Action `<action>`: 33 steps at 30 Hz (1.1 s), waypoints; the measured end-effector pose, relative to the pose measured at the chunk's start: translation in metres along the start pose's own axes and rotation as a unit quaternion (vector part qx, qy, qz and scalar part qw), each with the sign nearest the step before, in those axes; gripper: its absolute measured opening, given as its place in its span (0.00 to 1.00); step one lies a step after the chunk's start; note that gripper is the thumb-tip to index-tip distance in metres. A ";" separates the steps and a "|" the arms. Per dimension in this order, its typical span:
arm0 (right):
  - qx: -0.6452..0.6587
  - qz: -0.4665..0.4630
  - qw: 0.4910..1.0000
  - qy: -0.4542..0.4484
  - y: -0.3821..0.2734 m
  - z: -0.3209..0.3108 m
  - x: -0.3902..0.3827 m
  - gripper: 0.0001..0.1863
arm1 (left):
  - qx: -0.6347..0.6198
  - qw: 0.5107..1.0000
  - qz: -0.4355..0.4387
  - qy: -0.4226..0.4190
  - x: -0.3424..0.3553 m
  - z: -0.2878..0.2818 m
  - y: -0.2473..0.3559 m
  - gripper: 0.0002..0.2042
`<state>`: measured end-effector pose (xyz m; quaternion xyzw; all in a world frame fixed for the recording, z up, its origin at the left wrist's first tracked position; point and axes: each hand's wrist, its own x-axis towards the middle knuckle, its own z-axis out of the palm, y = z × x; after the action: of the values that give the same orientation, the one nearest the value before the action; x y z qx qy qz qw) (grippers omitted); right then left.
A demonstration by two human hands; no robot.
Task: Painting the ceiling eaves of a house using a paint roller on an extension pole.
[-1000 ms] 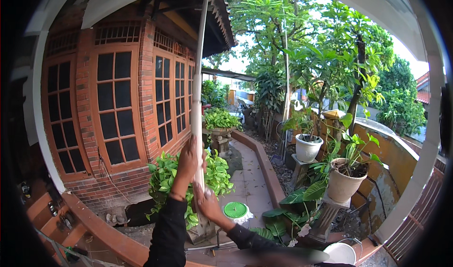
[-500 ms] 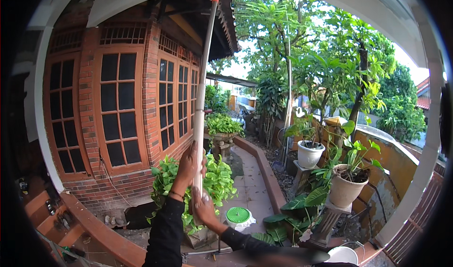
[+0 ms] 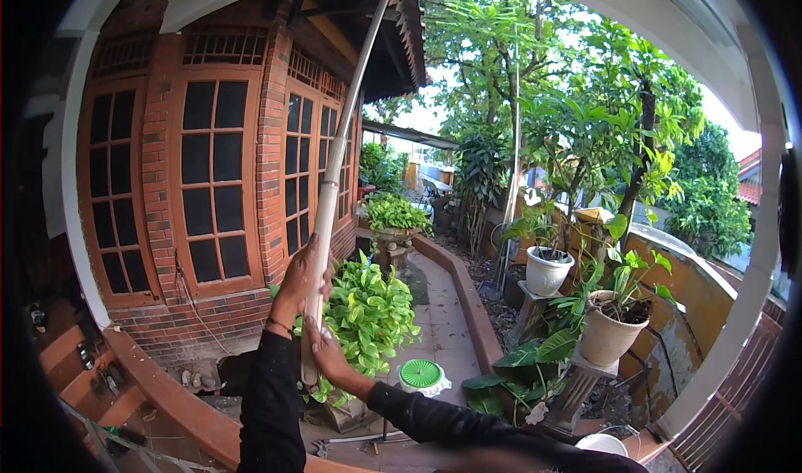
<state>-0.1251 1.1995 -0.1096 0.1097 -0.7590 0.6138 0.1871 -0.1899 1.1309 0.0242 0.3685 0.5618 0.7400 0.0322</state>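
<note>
Two hands (image 3: pixel 296 286) curled round pale pole (image 3: pixel 336 160) | left above right (image 3: pixel 331 358) | left forearm (image 3: pixel 272 389) near-upright, right slanting up-left

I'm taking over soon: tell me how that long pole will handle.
The pole likely stays stiff: it looks nearly straight along its length. It may tip easily, since the left hand and right hand both hold its lower part, with much of it rising above.

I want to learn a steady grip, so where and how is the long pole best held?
On the pole, probably the thicker lower section, from opposite sides, left hand above right hand: its long, tilted shape likely needs spaced support.
</note>
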 end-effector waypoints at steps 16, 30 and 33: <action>-0.011 -0.157 0.972 0.175 -0.009 -0.064 -0.064 0.25 | 0.029 0.998 0.047 0.008 -0.010 0.104 0.003 0.22; 0.058 0.064 0.991 0.098 0.001 -0.167 -0.142 0.29 | -0.061 0.997 0.020 -0.040 -0.030 0.199 -0.046 0.22; 0.083 0.075 0.989 0.095 -0.046 -0.182 -0.114 0.31 | -0.068 0.997 0.010 -0.028 -0.001 0.208 -0.002 0.22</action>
<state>0.0232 1.3593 -0.0843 0.0086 -0.6904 0.6945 0.2022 -0.0683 1.2993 0.0423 0.3917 0.5049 0.7664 0.0654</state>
